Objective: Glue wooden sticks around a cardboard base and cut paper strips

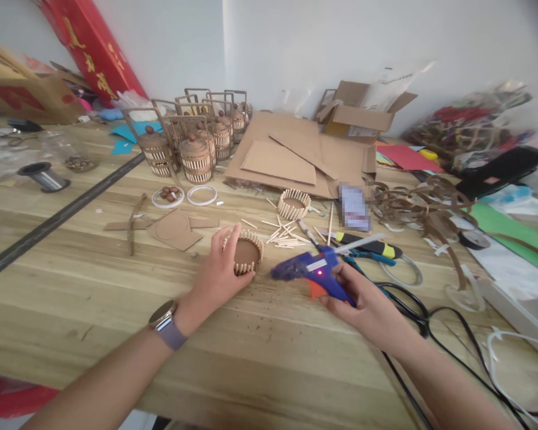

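Observation:
My left hand (222, 263), a watch on its wrist, is closed around the near-left side of a small round cardboard basket (247, 254) ringed with short upright wooden sticks. The basket rests on the wooden table. In my right hand (354, 301) is a blue glue gun (316, 272) with an orange trigger, a small red light and a pale glue stick out of its back. Its nozzle points left, a short way from the basket. Behind lie loose wooden sticks (289, 236) and a second stick-ringed basket (293, 204).
Several finished lidded baskets with handles (197, 158) stand at the back left. Cardboard sheets (278, 161) lie at the centre back, with an open box (358, 113) behind. Curled brown strips (407, 203) and black cables (412, 304) spread on the right. A cut cardboard piece (174, 230) lies left.

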A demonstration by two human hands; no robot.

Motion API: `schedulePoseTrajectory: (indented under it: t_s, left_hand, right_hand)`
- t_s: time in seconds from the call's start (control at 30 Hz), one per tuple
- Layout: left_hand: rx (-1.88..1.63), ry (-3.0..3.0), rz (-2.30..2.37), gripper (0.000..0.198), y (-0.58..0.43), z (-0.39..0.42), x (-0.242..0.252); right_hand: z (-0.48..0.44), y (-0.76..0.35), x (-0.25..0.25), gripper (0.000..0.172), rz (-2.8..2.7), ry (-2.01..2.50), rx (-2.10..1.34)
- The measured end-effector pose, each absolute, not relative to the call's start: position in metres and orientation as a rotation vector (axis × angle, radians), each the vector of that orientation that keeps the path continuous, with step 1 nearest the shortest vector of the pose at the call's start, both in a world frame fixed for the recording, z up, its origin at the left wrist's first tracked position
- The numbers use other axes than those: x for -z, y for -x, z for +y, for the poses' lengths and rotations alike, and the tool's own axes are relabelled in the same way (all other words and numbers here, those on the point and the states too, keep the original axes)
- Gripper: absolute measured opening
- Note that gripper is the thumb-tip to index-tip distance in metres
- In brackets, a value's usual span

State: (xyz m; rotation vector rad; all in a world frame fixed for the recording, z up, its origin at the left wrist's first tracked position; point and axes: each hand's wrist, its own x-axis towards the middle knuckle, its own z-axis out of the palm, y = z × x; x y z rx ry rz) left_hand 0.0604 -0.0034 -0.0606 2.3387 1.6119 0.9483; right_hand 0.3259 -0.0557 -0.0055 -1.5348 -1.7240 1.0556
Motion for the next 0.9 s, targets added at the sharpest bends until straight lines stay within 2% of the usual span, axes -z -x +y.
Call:
schedulePoseTrajectory:
  t_s: [0.1, 0.27, 0.53, 0.9]
  left_hand:
    - [-0.938, -2.321, 1.609, 0.1, -0.06, -0.003, 0.06]
    - [-0.927, -2.314, 1.619, 0.098, -0.06, -0.004, 0.061]
    - [-0.933, -2.339, 1.584, 0.103, -0.06, -0.003, 0.061]
    - [-0.913, -2.334, 1.582, 0.109, -0.058, -0.002, 0.061]
  right_hand:
    - [-0.05, -0.322, 0.007, 0.029, -1.445, 1.479, -1.252]
    - [-0.033, -0.306, 0.019, 0.03, -1.146, 1.272, -1.545]
    - [-0.028, -0.303, 0.033, 0.042, -1.674, 1.489, -1.17]
    - [-0.033, -0.299, 0.031, 0.031, -1.987, 1.378, -1.06]
